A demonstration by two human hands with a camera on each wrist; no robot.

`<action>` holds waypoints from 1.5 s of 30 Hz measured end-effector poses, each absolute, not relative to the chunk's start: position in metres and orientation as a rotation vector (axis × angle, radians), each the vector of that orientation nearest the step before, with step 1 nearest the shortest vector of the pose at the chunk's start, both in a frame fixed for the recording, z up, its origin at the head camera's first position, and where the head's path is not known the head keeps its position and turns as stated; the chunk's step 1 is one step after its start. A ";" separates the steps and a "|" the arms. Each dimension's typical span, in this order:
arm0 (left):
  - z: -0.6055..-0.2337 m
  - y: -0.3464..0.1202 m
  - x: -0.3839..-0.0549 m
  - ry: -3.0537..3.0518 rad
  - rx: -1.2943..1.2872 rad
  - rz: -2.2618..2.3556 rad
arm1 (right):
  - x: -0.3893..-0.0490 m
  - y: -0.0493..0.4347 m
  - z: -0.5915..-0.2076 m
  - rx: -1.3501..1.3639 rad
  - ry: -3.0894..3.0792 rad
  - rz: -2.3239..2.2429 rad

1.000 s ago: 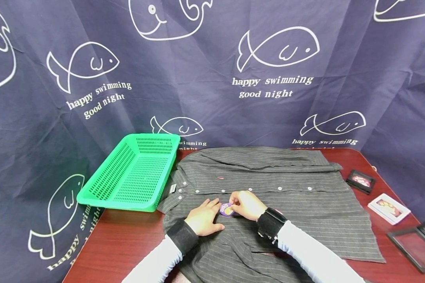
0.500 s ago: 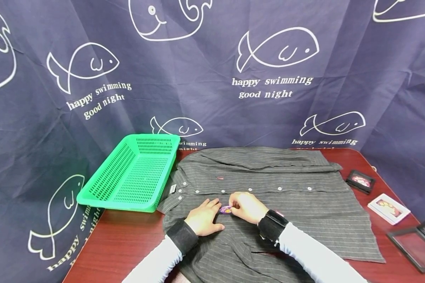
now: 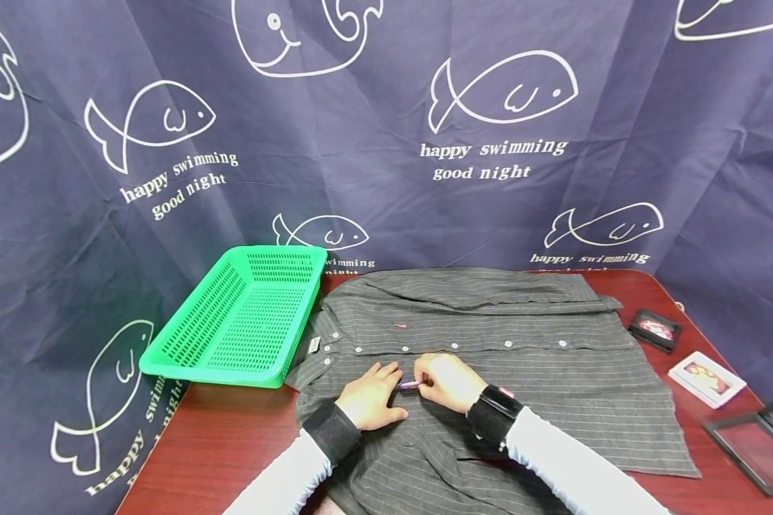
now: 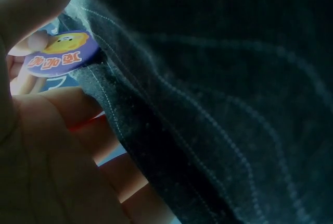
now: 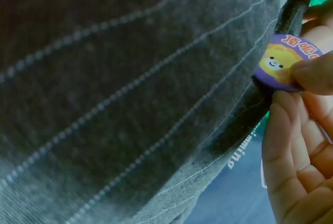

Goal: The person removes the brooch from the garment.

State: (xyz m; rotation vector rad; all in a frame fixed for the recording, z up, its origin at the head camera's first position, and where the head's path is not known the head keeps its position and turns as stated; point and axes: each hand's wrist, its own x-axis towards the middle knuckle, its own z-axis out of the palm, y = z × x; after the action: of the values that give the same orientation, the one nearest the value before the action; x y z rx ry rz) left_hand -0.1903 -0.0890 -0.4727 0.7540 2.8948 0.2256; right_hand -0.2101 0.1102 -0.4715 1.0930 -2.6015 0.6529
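Right hand [image 3: 449, 381] pinches one purple badge [image 5: 277, 63], lower centre; left hand [image 3: 369, 398] lies flat on one striped shirt [image 3: 522, 372]. We count one green basket [image 3: 212, 373] at left; at right, one pink-centred black case [image 3: 656, 330], one white box [image 3: 707, 380], one opened case [image 3: 756, 455].

Matt cloth shirt [image 3: 541, 383]; badge [image 5: 277, 63] glossy, perhaps plastic.

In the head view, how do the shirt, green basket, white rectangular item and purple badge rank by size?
Largest to smallest:
1. Shirt
2. Green basket
3. White rectangular item
4. Purple badge, seen nearly edge-on and partly hidden by the right hand
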 end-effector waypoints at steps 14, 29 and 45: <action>-0.476 -0.089 -0.191 2.901 0.757 0.221 | -0.205 0.111 -0.473 1.181 -2.605 0.562; -0.478 -0.090 -0.193 2.888 0.756 0.232 | -0.200 0.112 -0.472 1.265 -2.628 0.473; -0.481 -0.086 -0.195 2.984 1.009 0.368 | -0.199 0.114 -0.473 1.295 -2.598 0.522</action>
State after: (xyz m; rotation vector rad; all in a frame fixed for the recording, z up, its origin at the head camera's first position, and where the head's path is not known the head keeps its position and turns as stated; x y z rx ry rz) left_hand -0.1952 -0.0857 -0.4814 1.0091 2.9840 0.3682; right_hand -0.1988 0.1145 -0.4728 1.2951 -2.5981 0.5220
